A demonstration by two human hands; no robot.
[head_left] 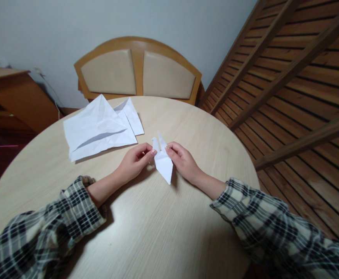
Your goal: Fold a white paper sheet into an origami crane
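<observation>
A small folded white paper figure (163,162) with two upright points and a pointed lower tip lies near the middle of the round wooden table (146,228). My left hand (134,161) pinches its left upper point with curled fingers. My right hand (182,161) pinches the right upper point in the same way. Both forearms wear plaid sleeves and rest on the tabletop.
Crumpled white paper sheets (99,128) lie on the table's far left part. A wooden chair with beige padding (137,71) stands behind the table. A wooden slatted frame (297,77) leans at the right, and a wooden cabinet (15,93) stands at the left.
</observation>
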